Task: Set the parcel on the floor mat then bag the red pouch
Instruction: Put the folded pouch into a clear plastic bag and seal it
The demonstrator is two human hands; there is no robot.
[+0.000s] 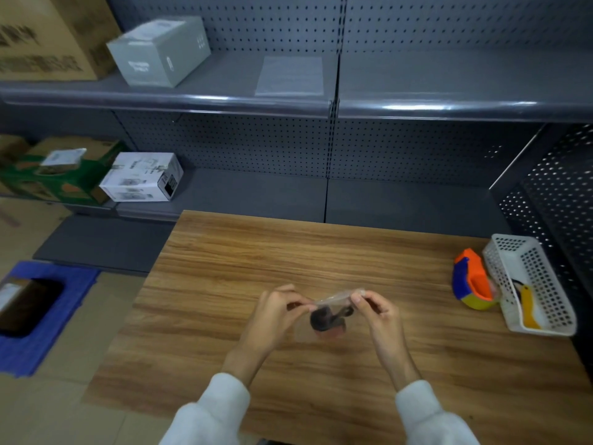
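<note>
No words can be read here. The big brown box (pixel 48 36) has dark print. The gray box (pixel 158 51) has white print. The white box (pixel 141 176) has small gray marks. All of it is too blurry to make out.

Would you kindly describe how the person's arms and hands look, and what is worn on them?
Both forearms are covered by loose, soft-looking white sleeves, the left sleeve and the right sleeve, ending at the wrists. The left grip and the right grip are bare hands: no gloves, and no rings, watch or markings that I can make out.
</note>
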